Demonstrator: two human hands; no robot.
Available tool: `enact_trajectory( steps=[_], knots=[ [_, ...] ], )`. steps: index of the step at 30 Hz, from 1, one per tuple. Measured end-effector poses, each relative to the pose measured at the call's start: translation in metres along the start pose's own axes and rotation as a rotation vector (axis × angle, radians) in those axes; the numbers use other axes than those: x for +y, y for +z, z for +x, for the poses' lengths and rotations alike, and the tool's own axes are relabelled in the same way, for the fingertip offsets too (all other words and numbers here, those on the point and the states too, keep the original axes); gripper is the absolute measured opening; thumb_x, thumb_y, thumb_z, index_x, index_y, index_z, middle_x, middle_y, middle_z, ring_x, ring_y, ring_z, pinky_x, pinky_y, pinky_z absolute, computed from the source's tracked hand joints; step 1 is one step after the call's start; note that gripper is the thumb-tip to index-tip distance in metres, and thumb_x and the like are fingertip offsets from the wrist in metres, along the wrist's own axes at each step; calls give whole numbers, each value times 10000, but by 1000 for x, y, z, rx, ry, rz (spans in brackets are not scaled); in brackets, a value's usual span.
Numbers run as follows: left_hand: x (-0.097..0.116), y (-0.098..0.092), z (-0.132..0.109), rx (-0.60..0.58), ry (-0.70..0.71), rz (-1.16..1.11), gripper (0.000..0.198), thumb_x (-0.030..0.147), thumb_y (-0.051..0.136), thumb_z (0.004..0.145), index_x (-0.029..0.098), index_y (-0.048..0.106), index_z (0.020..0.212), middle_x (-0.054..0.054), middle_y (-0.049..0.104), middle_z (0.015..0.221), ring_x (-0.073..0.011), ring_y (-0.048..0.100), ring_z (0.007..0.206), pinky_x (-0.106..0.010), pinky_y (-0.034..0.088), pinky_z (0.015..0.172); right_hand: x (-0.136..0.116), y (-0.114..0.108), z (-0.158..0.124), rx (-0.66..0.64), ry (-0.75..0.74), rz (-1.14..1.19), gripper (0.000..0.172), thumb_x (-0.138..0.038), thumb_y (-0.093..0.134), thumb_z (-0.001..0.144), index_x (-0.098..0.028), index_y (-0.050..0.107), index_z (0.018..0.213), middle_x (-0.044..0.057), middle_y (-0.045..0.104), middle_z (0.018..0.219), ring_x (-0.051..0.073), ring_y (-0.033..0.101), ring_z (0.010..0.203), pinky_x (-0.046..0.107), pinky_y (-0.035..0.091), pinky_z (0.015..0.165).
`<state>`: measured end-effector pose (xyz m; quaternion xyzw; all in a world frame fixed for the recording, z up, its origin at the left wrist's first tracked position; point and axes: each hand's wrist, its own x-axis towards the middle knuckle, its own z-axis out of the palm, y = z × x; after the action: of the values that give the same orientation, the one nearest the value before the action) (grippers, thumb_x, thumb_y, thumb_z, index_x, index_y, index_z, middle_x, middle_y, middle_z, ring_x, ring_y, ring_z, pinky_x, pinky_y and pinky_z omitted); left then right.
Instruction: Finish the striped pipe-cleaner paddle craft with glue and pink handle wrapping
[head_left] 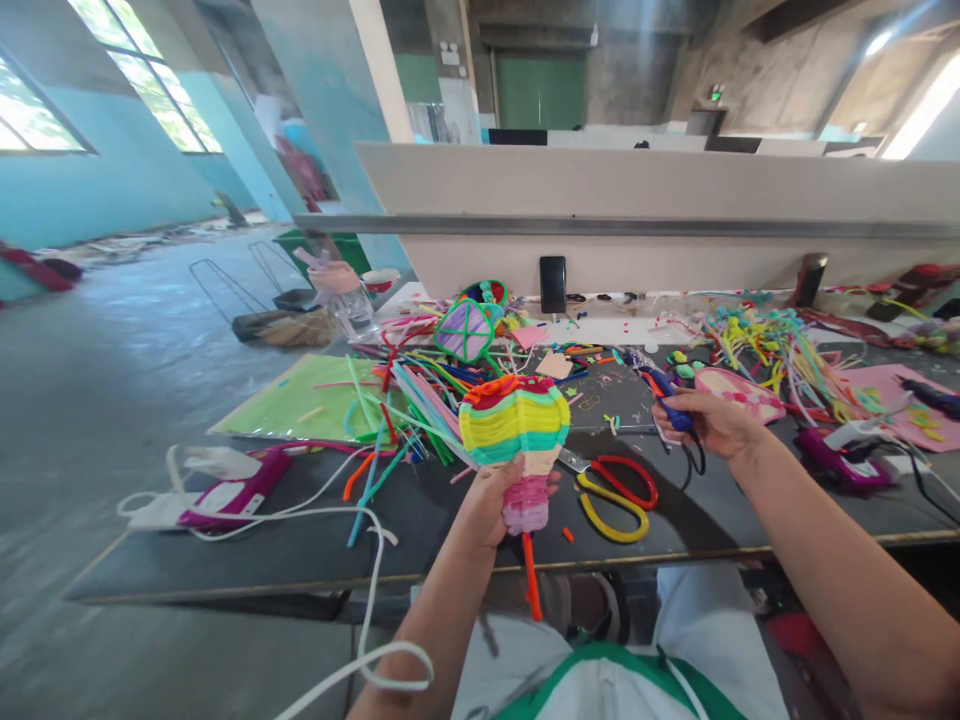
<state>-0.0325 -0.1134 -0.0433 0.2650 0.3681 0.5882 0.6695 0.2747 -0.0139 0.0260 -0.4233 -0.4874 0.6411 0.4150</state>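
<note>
My left hand (pixel 491 500) is closed round the pink handle of a fan woven from striped pipe cleaners (pixel 515 420) in orange, yellow and green, held upright over the front of the dark table (pixel 420 520). An orange stem hangs below its handle. My right hand (pixel 709 420) is closed on a blue glue gun (pixel 667 392) further back on the table, its black cord trailing down. Scissors with red and yellow handles (pixel 615 492) lie flat between the two hands.
Loose coloured pipe cleaners (pixel 409 400) cover the table's middle and right. A green sheet (pixel 307 400) lies at left beside a pink glue gun (pixel 240 490) with white cables. Another round woven fan (pixel 465 330), a water bottle (pixel 345 295) and a phone (pixel 553 284) stand near the white partition.
</note>
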Motion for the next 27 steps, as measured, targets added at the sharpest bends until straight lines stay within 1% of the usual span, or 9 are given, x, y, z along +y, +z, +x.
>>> enact_trajectory(
  steps=[1, 3, 7, 12, 14, 18, 22, 25, 27],
  knots=[
    [0, 0, 0, 1, 3, -4, 386, 322, 734, 722, 87, 663, 1019, -187, 718, 1005, -308, 717, 803, -415, 598, 701, -1, 5, -5, -95, 59, 51, 178, -284, 756, 651, -159, 648, 718, 23, 612, 625, 102, 495, 467, 221, 387, 394],
    [0, 0, 0, -2, 2, -3, 395, 332, 735, 721, 80, 666, 1018, -186, 723, 980, -303, 717, 798, -402, 600, 696, -1, 15, -14, -166, 84, 117, 184, -275, 749, 674, -185, 661, 809, 23, 641, 728, 103, 531, 548, 197, 393, 418],
    [-1, 0, -1, -10, -9, 15, 389, 362, 728, 728, 65, 680, 974, -181, 734, 878, -285, 718, 752, -377, 600, 672, 6, 36, -26, -113, 1, 150, 284, -253, 751, 681, -210, 688, 955, 52, 694, 909, 136, 597, 719, 215, 467, 535],
    [-1, -1, -4, -50, -14, 10, 390, 364, 733, 719, 86, 685, 989, -157, 734, 906, -282, 714, 747, -390, 599, 670, 19, 62, -34, -70, -197, 174, 367, -213, 782, 640, -253, 701, 996, 47, 707, 1018, 132, 597, 704, 281, 491, 706],
    [0, -1, -5, -62, -12, 14, 390, 361, 746, 703, 98, 687, 985, -143, 734, 894, -283, 712, 737, -402, 598, 666, 20, 69, -38, -33, -248, 126, 341, -217, 789, 634, -248, 715, 966, 58, 706, 1029, 159, 614, 739, 310, 492, 742],
    [0, 3, -7, -33, -9, 38, 387, 360, 778, 664, 111, 691, 947, -135, 734, 866, -277, 709, 709, -398, 596, 655, 22, 76, -47, 1, -239, 53, 291, -272, 806, 622, -228, 736, 902, 81, 713, 1030, 247, 642, 909, 372, 491, 821],
    [-3, 7, -10, -5, 8, 84, 412, 366, 794, 638, 106, 690, 941, -138, 734, 853, -273, 706, 689, -372, 588, 618, 30, 76, -54, 18, -234, 3, 245, -328, 809, 628, -220, 746, 839, 90, 726, 1009, 246, 658, 862, 377, 509, 798],
    [-7, 7, -9, -23, 7, 140, 426, 370, 801, 631, 113, 690, 952, -123, 734, 806, -256, 699, 647, -354, 577, 595, 35, 77, -59, 39, -205, -19, 256, -352, 797, 650, -230, 749, 870, 83, 734, 989, 247, 671, 834, 372, 534, 756],
    [-11, 6, -8, -47, 20, 156, 421, 363, 796, 642, 120, 690, 968, -117, 735, 839, -246, 699, 659, -354, 578, 623, 34, 80, -61, 65, -183, -64, 284, -364, 797, 647, -232, 745, 894, 74, 742, 949, 260, 677, 866, 375, 542, 766]
  ],
)
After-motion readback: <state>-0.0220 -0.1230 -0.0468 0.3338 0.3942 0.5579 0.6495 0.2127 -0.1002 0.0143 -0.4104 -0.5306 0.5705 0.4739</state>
